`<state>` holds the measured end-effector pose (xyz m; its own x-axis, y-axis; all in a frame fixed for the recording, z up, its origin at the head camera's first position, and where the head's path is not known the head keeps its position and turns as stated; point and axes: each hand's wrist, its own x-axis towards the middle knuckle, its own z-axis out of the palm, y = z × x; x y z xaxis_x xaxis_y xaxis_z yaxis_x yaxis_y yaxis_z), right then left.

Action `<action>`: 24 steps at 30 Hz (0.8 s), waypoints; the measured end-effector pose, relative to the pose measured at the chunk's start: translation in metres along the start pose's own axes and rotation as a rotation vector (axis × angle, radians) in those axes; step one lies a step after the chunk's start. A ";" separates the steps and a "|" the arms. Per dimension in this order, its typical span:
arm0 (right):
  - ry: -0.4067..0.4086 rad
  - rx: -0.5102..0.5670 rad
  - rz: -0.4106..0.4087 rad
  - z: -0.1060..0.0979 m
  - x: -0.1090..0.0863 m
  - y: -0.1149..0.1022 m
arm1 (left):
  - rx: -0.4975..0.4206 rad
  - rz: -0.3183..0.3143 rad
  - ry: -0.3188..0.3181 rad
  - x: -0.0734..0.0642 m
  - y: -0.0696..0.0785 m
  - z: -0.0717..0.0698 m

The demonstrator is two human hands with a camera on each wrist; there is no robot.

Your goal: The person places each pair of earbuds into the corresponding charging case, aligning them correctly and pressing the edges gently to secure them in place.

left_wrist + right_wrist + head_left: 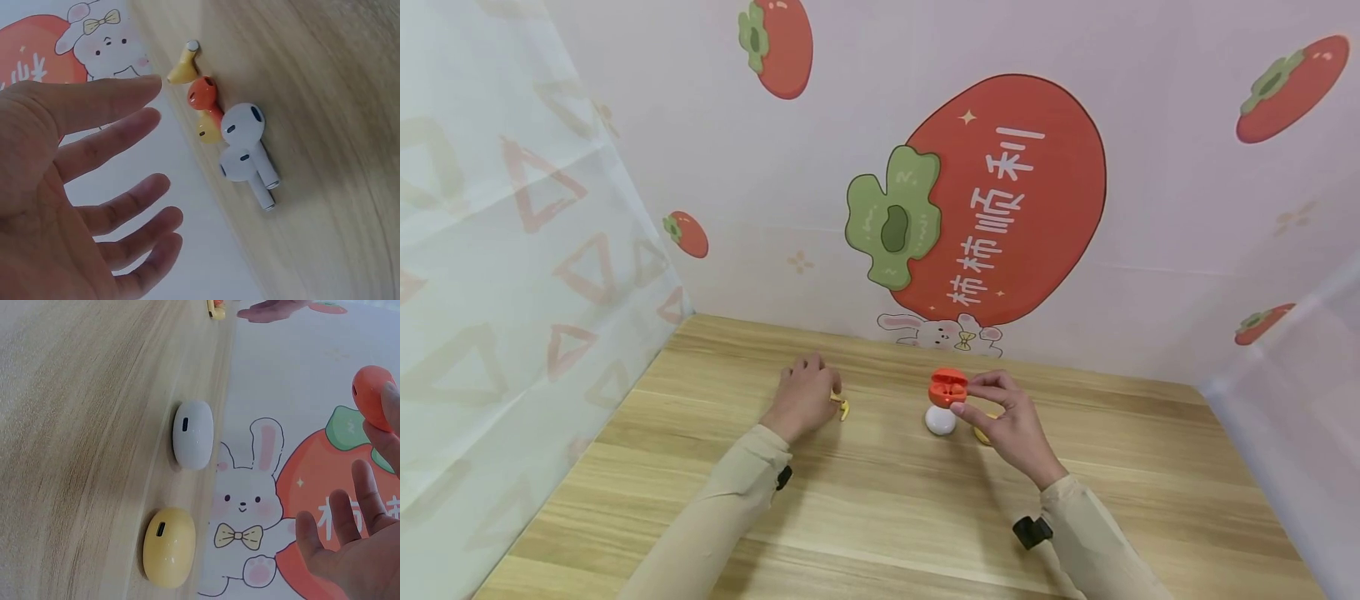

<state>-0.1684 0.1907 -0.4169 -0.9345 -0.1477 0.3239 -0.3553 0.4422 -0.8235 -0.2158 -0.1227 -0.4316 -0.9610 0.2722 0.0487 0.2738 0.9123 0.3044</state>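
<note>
My right hand [1011,421] pinches a red-orange earbud case [947,390] between thumb and fingers, and its lid stands up. Raised above the table, the same case [374,397] shows at the right edge of the right wrist view. My left hand [808,392] hovers by a group of loose earbuds, its fingers fairly straight and holding nothing. In the left wrist view, a yellow earbud [184,67] lies nearest the fingertips. Beside it are an orange earbud [202,94], a second yellow earbud [208,130] partly hidden, and two white earbuds [244,125].
A white case [194,435] and a yellow case [170,548], both closed, sit on the wooden table [850,517] below my right hand. A printed backdrop [1150,250] with persimmons rises behind the table's far edge. Light cloth sides [512,275] flank it.
</note>
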 end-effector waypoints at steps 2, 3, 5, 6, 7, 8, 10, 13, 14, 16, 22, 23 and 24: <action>-0.001 0.010 0.006 0.000 0.000 -0.001 | 0.034 0.001 -0.013 0.000 0.000 0.001; -0.002 0.012 0.009 0.000 0.000 -0.001 | 0.048 0.004 -0.018 0.000 0.000 0.001; -0.002 0.013 0.015 0.000 0.000 -0.001 | 0.068 0.009 -0.021 0.000 0.000 0.002; -0.003 0.012 0.018 0.000 0.000 -0.001 | 0.072 0.011 -0.022 0.000 0.000 0.002; -0.003 0.012 0.020 0.000 0.000 -0.001 | 0.078 0.014 -0.022 0.000 0.000 0.003; -0.003 0.010 0.022 0.000 0.000 -0.002 | 0.083 0.018 -0.019 0.000 -0.001 0.004; -0.004 0.010 0.026 0.000 0.000 -0.002 | 0.102 0.028 -0.007 0.000 -0.001 0.005; -0.004 0.010 0.028 0.000 0.000 -0.003 | 0.130 0.042 0.012 0.000 -0.003 0.008; -0.004 0.007 0.026 0.000 0.000 -0.003 | 0.139 0.044 0.016 0.000 -0.003 0.009; -0.006 0.006 0.021 0.000 0.000 -0.001 | 0.151 0.044 0.016 0.000 -0.003 0.010; -0.027 0.000 0.001 -0.002 0.002 0.002 | 0.147 0.028 0.002 0.001 -0.005 0.012; -0.032 -0.001 -0.002 -0.002 0.003 0.002 | 0.145 0.027 0.001 0.001 -0.006 0.012; -0.034 0.000 -0.003 -0.002 0.003 0.002 | 0.144 0.026 0.000 0.001 -0.006 0.012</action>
<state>-0.1715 0.1928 -0.4167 -0.9337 -0.1792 0.3100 -0.3579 0.4414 -0.8228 -0.2180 -0.1240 -0.4449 -0.9535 0.2966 0.0546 0.3015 0.9394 0.1631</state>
